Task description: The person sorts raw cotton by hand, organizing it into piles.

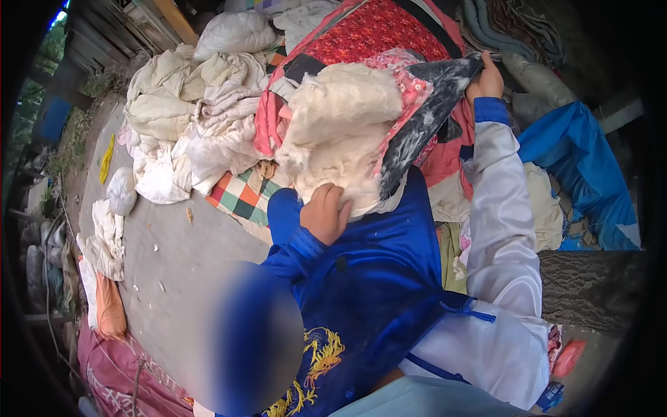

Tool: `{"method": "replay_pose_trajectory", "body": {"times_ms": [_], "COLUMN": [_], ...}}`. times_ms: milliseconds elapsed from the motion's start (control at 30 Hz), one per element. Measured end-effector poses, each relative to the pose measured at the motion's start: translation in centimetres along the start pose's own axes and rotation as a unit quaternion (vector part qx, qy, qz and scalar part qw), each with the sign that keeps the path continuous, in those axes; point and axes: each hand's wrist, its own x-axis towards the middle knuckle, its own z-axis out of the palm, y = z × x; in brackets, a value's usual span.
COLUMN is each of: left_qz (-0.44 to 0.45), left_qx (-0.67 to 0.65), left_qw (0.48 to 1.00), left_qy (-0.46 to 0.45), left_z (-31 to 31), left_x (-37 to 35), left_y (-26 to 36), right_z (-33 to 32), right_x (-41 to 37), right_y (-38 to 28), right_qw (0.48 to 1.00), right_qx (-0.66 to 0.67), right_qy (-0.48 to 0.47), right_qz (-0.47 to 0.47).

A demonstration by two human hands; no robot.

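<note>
Cream cotton batting (340,115) lies bunched over my lap, partly inside a quilt cover with pink floral cloth (414,90) and a dark border strip (425,111). White fluff clings to the dark strip. My right hand (486,80), in a white sleeve with a blue cuff, pinches the strip's upper corner and holds it raised and stretched. My left hand (324,214) rests at the batting's near edge with its fingers curled into the fibres; the fingertips are partly sunk out of sight. Behind the batting spreads a red patterned quilt (375,31) with pink edging.
Heaped white and cream cloths (167,111) lie to the left, beside a checked cloth (240,198). A stuffed white bag (235,33) sits at the back. Blue sheeting (580,167) lies right. A maroon cloth (128,368) and an orange bag (110,309) are at lower left on the grey ground.
</note>
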Motion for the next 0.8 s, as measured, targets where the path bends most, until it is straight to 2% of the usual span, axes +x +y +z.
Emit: {"method": "replay_pose_trajectory", "body": {"times_ms": [33,67,167,267,367,467,533,600,633,667,700,733,767,800], "left_qz": [0.040,0.104,0.189,0.123,0.008,0.067,0.071,0.049,0.058,0.064,0.067,0.069,0.069,0.069], "left_qx": [-0.003,0.035,-0.048,-0.057,0.016,-0.009,-0.060,-0.146,-0.121,-0.097,-0.075,-0.073,-0.075,-0.077], "left_qw": [0.995,0.985,0.979,0.991,0.985,0.982,0.980,0.978,0.981,0.983,0.986,0.986,0.985,0.984], "left_qy": [0.095,0.129,0.058,0.017,-0.174,-0.177,-0.174,-0.140,-0.140,-0.139,-0.136,-0.135,-0.140,-0.143], "left_z": [-0.3,-0.6,0.3,4.6,9.2,6.7,4.7,4.2,3.7,3.2,2.5,2.0,1.7,1.6], "left_x": [0.7,1.0,1.0,0.8,-0.6,-0.1,0.7,0.7,0.9,0.9,0.9,1.4,1.7,1.9], "left_y": [1.3,2.8,7.4,7.6,1.5,-0.7,-2.3,-2.9,-2.8,-2.8,-2.5,-1.7,-1.2,-0.8], "right_z": [0.0,0.0,1.4,1.7,-0.3,-1.8,-1.4,-1.1,-1.4,-2.2,-1.3,-1.5,-2.7,-3.3], "right_x": [-0.2,-0.5,-2.3,-2.5,0.3,1.2,1.8,0.6,-0.4,-1.4,-4.5,-7.6,-10.9,-15.3], "right_y": [0.1,0.4,0.6,1.0,1.5,1.4,1.4,2.5,2.5,2.6,3.3,3.8,4.6,4.7], "right_qw": [1.000,1.000,1.000,0.999,0.994,0.993,0.989,0.994,0.993,0.987,0.980,0.947,0.862,0.749], "right_qx": [0.005,0.010,-0.005,0.015,-0.073,-0.070,-0.064,-0.082,-0.093,-0.132,-0.129,-0.269,-0.431,-0.541], "right_qy": [-0.007,-0.014,-0.016,-0.029,-0.018,0.078,0.125,0.048,0.011,-0.086,-0.152,-0.171,-0.231,-0.274], "right_qz": [0.005,0.011,-0.001,-0.011,-0.074,-0.056,-0.054,-0.061,-0.067,-0.009,-0.002,-0.024,-0.135,-0.266]}}
